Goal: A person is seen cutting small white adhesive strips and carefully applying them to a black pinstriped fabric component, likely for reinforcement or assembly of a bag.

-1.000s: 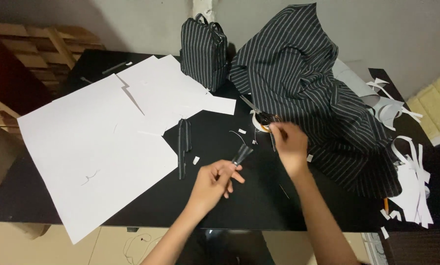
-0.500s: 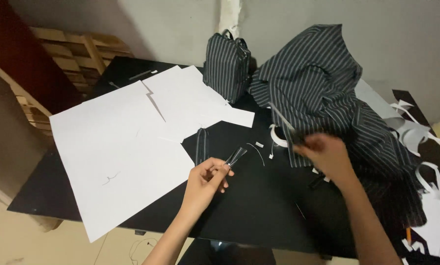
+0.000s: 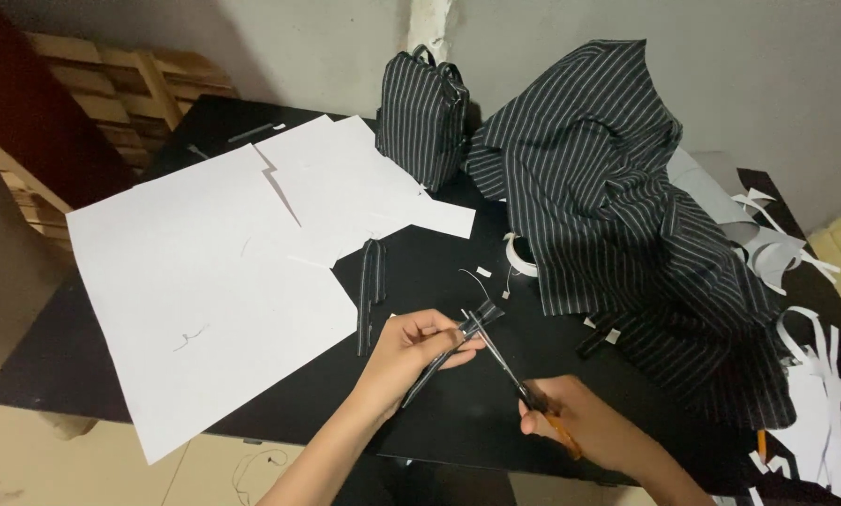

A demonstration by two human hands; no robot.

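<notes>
While a narrow striped fabric strip (image 3: 449, 351) is pinched in the left hand (image 3: 411, 351) above the desk's (image 3: 280, 394) front edge, scissors (image 3: 519, 384) are gripped in the right hand (image 3: 585, 426), blades at the strip's upper end. Striped cloth (image 3: 617, 206) is heaped toward the desk's right side; white paper sheets (image 3: 205, 281) cover the left.

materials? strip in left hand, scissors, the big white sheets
Strip: looks like woven fabric, dark with thin pale pinstripes, matte, limp, matching the heaped cloth. Scissors: blades look like bare metal, slim and grey; handle orange, probably plastic. White sheets: likely paper, flat, matte, crisp cut edges.
</notes>
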